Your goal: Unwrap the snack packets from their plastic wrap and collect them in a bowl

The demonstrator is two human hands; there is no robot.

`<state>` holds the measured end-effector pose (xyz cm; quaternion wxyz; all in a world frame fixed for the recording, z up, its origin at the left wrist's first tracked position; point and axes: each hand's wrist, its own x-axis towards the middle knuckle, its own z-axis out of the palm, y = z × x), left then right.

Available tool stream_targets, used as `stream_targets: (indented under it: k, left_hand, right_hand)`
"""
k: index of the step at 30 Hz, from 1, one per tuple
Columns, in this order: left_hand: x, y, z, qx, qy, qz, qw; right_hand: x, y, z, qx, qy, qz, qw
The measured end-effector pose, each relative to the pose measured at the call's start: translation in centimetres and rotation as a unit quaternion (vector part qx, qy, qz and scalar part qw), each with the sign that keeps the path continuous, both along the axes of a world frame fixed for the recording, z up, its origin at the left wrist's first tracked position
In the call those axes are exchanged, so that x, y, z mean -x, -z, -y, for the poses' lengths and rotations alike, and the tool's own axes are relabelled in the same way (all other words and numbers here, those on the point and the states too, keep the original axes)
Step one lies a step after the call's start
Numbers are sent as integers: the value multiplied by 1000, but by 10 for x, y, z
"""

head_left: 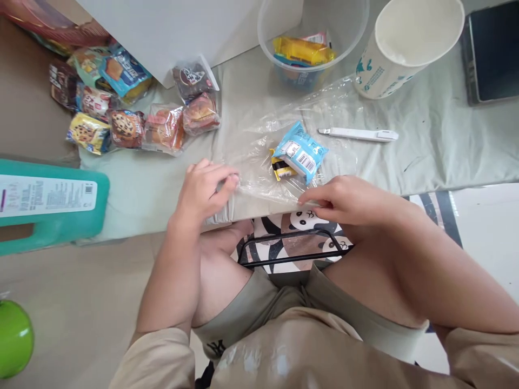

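Note:
A sheet of clear plastic film [259, 186] lies crinkled over the cloth in front of me. On it rests a light-blue snack packet [302, 154] with a barcode, partly covering a yellow and black packet [281, 168]. My left hand [206, 189] pinches the film's near left edge between thumb and fingers. At the near right edge, my right hand [340, 199] is closed on the film, its index finger extended and some fingers curled out of sight. Beyond the film's right part lies a white utility knife [359, 134].
Several wrapped snacks [127, 128] stand in rows at the left beside a white box [194, 27]. A clear tub [263, 40] holds more packets. Further right are a paper cup [375, 75] and a dark-screened device [494, 54]. A teal jug [101, 200] lies at the left.

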<state>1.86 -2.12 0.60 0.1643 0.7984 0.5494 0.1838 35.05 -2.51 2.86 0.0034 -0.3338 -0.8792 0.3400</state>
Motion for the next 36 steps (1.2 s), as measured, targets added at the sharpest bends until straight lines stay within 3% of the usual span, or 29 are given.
stream_targets:
  k: [5, 9, 14, 18, 23, 27, 32, 36]
  left_hand:
    - [-10, 9, -10, -5, -108, 30, 994]
    - [-19, 14, -17, -3, -186, 49, 981]
    - [-24, 23, -31, 32, -202, 104, 973]
    - [-26, 29, -40, -20, -203, 108, 973]
    - [-28, 34, -49, 4, -197, 174, 965]
    - [-31, 31, -54, 19, -209, 243, 947]
    - [-34, 25, -56, 91, -227, 312, 918]
    - [-32, 25, -59, 82, -246, 317, 912]
  right_hand:
    - [3, -3, 4, 5, -2, 45, 999]
    - [18, 0, 16, -112, 46, 21, 992]
    - [61, 5, 33, -206, 97, 0, 974]
    - [91, 2, 33, -188, 113, 61, 974]
    - [108, 3, 31, -151, 129, 101, 975]
    - [108, 12, 34, -188, 81, 36, 978]
    - [101, 28, 38, -271, 6, -99, 957]
    - [93, 39, 36, -250, -77, -154, 953]
